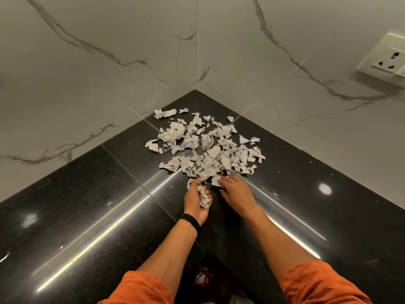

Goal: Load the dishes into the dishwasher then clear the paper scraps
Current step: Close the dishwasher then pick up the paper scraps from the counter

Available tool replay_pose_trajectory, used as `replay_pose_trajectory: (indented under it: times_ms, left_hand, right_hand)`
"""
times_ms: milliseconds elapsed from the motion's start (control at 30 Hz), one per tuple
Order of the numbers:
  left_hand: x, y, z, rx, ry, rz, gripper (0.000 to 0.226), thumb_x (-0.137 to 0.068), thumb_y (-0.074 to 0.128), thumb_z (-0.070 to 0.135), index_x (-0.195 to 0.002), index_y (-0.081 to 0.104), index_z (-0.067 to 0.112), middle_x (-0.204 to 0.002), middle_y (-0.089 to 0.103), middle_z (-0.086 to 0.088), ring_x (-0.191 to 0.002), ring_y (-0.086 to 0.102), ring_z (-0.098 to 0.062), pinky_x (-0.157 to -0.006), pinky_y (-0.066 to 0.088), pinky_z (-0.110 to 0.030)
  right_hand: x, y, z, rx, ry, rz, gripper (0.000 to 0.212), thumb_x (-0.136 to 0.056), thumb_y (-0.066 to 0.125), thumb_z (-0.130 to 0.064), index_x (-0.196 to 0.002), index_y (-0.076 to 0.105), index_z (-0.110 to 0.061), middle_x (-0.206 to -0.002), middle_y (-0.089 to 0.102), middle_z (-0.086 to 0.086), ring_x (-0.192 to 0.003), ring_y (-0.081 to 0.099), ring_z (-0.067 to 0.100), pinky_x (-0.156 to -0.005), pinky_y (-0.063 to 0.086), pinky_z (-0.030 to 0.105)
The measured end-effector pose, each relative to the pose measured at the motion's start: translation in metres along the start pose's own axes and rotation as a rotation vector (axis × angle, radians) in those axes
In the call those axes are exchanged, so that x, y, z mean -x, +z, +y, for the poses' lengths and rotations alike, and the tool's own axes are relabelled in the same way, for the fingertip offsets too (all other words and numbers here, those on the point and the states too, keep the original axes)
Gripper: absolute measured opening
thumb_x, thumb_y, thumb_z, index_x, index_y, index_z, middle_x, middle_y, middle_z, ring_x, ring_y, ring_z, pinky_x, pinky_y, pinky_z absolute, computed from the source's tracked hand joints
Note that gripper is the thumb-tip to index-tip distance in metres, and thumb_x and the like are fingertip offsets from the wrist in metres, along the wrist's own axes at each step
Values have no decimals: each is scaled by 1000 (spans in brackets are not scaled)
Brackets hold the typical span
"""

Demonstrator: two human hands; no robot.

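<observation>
A heap of torn, crumpled paper scraps lies spread across the corner of a black polished countertop. My left hand sits at the heap's near edge, palm turned inward, its fingers curled around a small wad of scraps. My right hand lies palm down just to the right, its fingertips on one white scrap at the near edge of the heap. A ring shows on one finger. A black band circles my left wrist.
Two marble-patterned walls meet behind the heap and close off the corner. A white wall socket is mounted on the right wall. Between my forearms, below the counter's edge, something red shows blurred.
</observation>
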State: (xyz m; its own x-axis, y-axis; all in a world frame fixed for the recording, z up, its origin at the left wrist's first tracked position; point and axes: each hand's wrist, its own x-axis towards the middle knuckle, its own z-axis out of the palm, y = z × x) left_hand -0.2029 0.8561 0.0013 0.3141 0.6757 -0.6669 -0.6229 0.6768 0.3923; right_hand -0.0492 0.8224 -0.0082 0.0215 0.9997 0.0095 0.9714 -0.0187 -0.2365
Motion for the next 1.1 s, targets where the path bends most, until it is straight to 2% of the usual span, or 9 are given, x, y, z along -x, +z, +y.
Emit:
replay_pose_trajectory:
  times_ms: [167,300,400,467,533,633,733,900,1100]
  left_hand:
    - [-2,-3,0,-16,4,11,16,-97,57,20,-81,56,18,-60,47,2,-46,43,-9,-40,31,-20]
    - [-2,-1,-6,-58,-18,-1,18,-92,58,20,-75,54,18,-59,47,2,-46,45,-9,-39,33,-21]
    - [2,3,-10,-100,-23,-23,17,-92,58,20,-75,60,14,-61,55,1,-47,51,-10,-40,39,-21]
    - [4,6,-12,-118,-24,-41,16,-89,59,22,-87,67,8,-73,65,-5,-56,60,-15,-48,47,-24]
    - [2,7,-15,-122,-16,-42,27,-85,60,26,-102,69,7,-92,67,-12,-72,65,-22,-62,52,-31]
    - [5,8,-17,-140,-13,1,16,-88,55,28,-80,62,15,-72,58,-3,-61,58,-18,-55,50,-28]
    - [8,1,-16,-143,-40,16,23,-91,54,28,-70,54,19,-64,48,2,-55,50,-14,-49,46,-25]
    - [11,-19,-27,-195,-68,-2,25,-88,56,34,-69,53,18,-67,48,-1,-55,51,-15,-51,45,-27]
    - [39,-33,-37,-85,-120,-61,24,-97,53,30,-82,57,12,-75,56,-3,-64,58,-15,-61,52,-27]
  right_hand:
    - [26,4,5,-1,46,117,14,-93,59,-19,-101,69,-20,-102,71,-2,-98,60,21,-84,49,37]
    - [41,-11,-6,-423,368,333,11,-94,65,-27,-102,71,-23,-93,69,-11,-84,60,8,-73,49,31]
    - [41,-21,-19,-590,436,431,9,-92,68,-34,-97,72,-27,-86,70,-14,-78,64,2,-69,56,32]
    - [42,-28,-32,-666,433,448,10,-92,69,-35,-99,72,-30,-85,71,-16,-77,66,0,-70,57,29]
    - [46,-31,-49,-728,380,394,15,-93,67,-30,-107,73,-31,-90,73,-17,-81,67,-1,-71,57,24]
    - [57,-17,-78,-742,335,305,30,-95,60,-19,-122,71,-27,-111,73,-13,-99,66,-1,-87,56,22]
    - [69,-2,-99,-778,386,351,30,-97,54,-27,-121,71,-25,-117,71,-11,-104,63,-2,-91,50,18]
    - [82,0,-125,-893,529,460,22,-98,60,-43,-103,68,-22,-103,67,-9,-95,62,0,-76,46,10]
    - [107,3,-140,-992,539,485,15,-95,68,-38,-97,64,-23,-102,67,-4,-96,64,6,-83,52,22]
